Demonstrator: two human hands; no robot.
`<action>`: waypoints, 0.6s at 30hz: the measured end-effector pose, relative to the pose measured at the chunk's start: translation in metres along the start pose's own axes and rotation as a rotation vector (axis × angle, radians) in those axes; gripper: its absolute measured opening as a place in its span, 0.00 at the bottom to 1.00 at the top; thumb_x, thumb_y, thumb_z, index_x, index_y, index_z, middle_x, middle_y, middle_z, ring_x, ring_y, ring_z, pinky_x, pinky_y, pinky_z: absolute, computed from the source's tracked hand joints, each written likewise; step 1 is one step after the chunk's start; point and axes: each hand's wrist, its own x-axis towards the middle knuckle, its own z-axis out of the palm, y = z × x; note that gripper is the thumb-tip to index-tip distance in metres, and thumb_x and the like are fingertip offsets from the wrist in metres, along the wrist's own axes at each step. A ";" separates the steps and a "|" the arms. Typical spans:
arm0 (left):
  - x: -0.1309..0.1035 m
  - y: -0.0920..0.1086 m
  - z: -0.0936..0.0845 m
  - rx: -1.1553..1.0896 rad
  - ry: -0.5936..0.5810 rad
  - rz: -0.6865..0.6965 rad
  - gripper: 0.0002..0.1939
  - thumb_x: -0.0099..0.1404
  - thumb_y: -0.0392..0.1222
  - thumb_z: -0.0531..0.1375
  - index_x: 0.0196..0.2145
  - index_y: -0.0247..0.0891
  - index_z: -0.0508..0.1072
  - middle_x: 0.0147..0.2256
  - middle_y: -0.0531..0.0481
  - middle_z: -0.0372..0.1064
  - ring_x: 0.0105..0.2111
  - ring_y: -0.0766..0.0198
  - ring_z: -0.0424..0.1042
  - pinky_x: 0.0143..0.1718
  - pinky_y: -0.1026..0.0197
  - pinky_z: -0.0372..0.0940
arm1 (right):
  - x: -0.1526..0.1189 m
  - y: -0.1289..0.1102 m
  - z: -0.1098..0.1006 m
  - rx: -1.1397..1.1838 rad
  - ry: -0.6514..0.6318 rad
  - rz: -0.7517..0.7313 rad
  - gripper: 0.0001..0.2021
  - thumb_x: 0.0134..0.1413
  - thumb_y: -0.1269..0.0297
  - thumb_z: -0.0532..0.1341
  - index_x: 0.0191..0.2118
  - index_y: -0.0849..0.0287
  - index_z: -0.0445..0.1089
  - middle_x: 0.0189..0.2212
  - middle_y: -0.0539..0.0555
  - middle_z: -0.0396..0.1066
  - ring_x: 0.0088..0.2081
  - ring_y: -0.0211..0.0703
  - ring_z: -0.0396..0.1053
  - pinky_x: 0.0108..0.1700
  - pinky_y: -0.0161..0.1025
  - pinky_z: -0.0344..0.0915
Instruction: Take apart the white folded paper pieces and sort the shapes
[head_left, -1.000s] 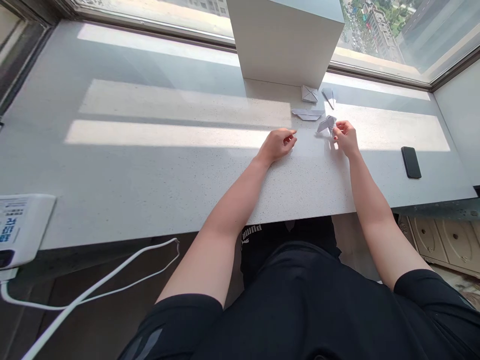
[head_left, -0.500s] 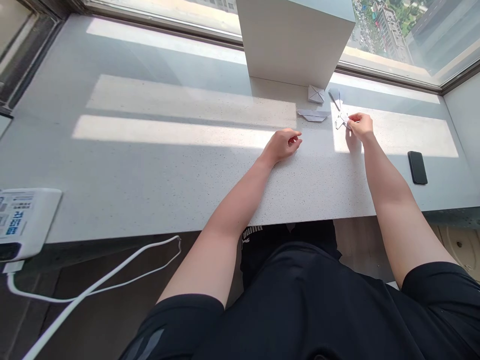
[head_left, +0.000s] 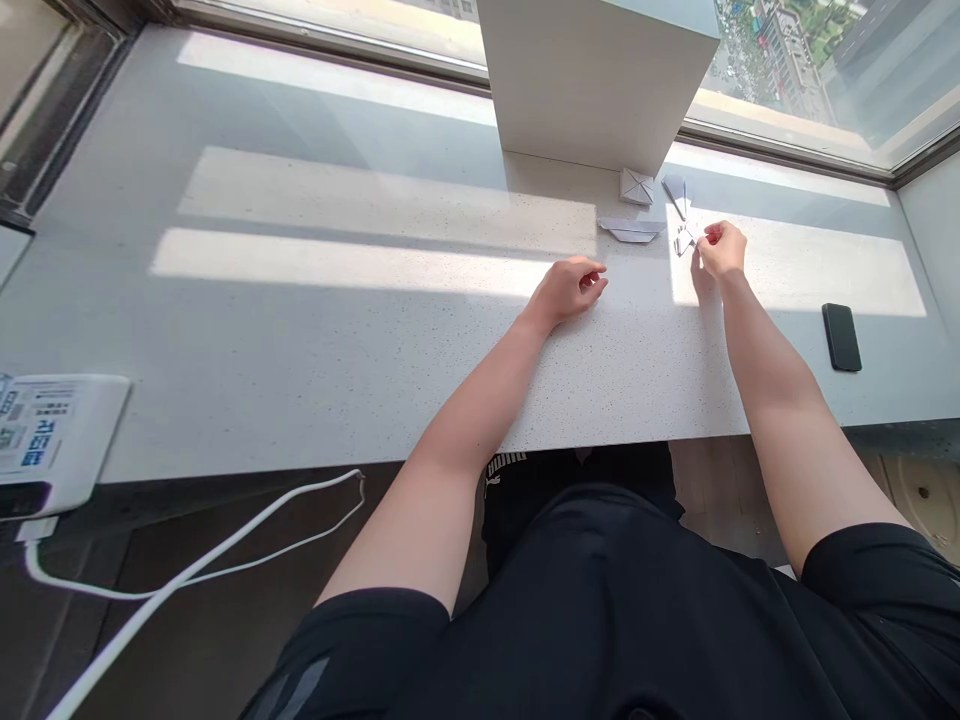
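My left hand (head_left: 568, 292) rests on the counter with its fingers loosely curled and a gap between thumb and fingertips; nothing is in it. Farther right, my right hand (head_left: 723, 249) pinches the edge of a small white folded paper figure (head_left: 685, 240) in the sunlit patch. Just beyond that lies a pointed folded paper piece (head_left: 676, 193). A long, boat-shaped folded paper (head_left: 631, 231) sits between the two hands, a little farther off. Behind it a square folded paper (head_left: 637, 186) with crossing creases lies by the white box.
A tall white box (head_left: 596, 90) stands against the window. On the counter (head_left: 300, 380), a black phone (head_left: 841, 337) lies at the right. At the left edge sits a white device (head_left: 67, 430) with a white cable (head_left: 247, 545) hanging over the front edge.
My right hand has shifted very slightly while at the paper figure, which looks a little turned. My left hand stays in place. The whole view has shifted slightly.
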 end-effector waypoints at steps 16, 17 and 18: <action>0.004 -0.002 0.002 -0.029 0.044 -0.015 0.11 0.82 0.44 0.67 0.53 0.41 0.90 0.48 0.38 0.90 0.44 0.50 0.86 0.55 0.45 0.85 | -0.144 0.003 -0.001 0.212 0.198 -0.041 0.07 0.72 0.66 0.61 0.51 0.49 0.74 0.48 0.60 0.84 0.50 0.56 0.84 0.64 0.59 0.83; 0.004 -0.004 0.002 -0.032 0.056 -0.019 0.10 0.82 0.44 0.68 0.53 0.41 0.90 0.47 0.39 0.90 0.44 0.50 0.86 0.55 0.46 0.85 | -0.156 -0.001 0.000 0.206 0.176 -0.078 0.07 0.73 0.65 0.61 0.50 0.48 0.74 0.47 0.59 0.84 0.49 0.56 0.84 0.62 0.59 0.84; 0.005 -0.005 0.002 -0.035 0.063 -0.022 0.10 0.81 0.43 0.68 0.52 0.42 0.90 0.46 0.40 0.90 0.44 0.51 0.86 0.54 0.47 0.85 | -0.167 -0.005 0.002 0.199 0.155 -0.109 0.06 0.73 0.63 0.62 0.50 0.47 0.75 0.47 0.59 0.84 0.48 0.57 0.83 0.60 0.59 0.84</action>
